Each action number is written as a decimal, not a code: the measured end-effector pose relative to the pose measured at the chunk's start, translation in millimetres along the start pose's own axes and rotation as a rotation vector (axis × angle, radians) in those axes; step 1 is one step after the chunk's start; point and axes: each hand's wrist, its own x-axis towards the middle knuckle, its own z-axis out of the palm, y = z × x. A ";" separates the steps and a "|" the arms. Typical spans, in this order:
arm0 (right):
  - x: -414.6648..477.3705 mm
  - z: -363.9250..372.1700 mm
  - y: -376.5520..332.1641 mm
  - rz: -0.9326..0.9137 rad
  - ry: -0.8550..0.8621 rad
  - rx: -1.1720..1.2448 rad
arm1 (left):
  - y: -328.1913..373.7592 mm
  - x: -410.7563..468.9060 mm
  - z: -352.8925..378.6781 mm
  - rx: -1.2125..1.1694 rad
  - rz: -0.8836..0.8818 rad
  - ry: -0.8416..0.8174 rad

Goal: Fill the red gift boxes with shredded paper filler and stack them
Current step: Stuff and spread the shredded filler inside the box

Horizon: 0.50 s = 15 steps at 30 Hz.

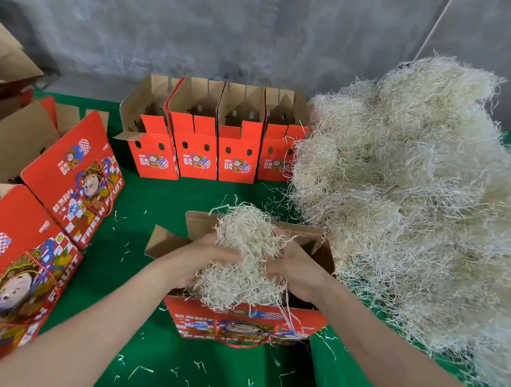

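An open red gift box (244,323) stands on the green table right in front of me, its brown flaps spread. A wad of pale shredded paper (246,251) fills its mouth and rises above the rim. My left hand (199,261) grips the wad from the left, and my right hand (298,270) grips it from the right, both over the box opening. A huge heap of the same shredded paper (408,184) lies at the right.
Several open red boxes (198,145) stand in a row at the back of the green table (161,207). Two more red boxes (75,175) stand at the left, by brown cardboard. Loose paper strands litter the cloth. A grey wall is behind.
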 end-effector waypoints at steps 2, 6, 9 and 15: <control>-2.2 -4.2 1.5 -0.041 -0.040 0.078 | 0.1 4.9 2.3 0.040 0.017 0.090; -2.5 -24.9 7.0 0.032 0.254 0.048 | -2.2 8.3 -7.0 -0.047 0.051 0.192; -4.0 -22.5 8.7 0.104 0.201 0.101 | -4.2 7.3 -8.2 -0.036 0.052 0.150; -5.6 -19.0 3.7 0.171 0.226 -0.203 | 1.1 6.1 -5.8 0.034 0.095 0.051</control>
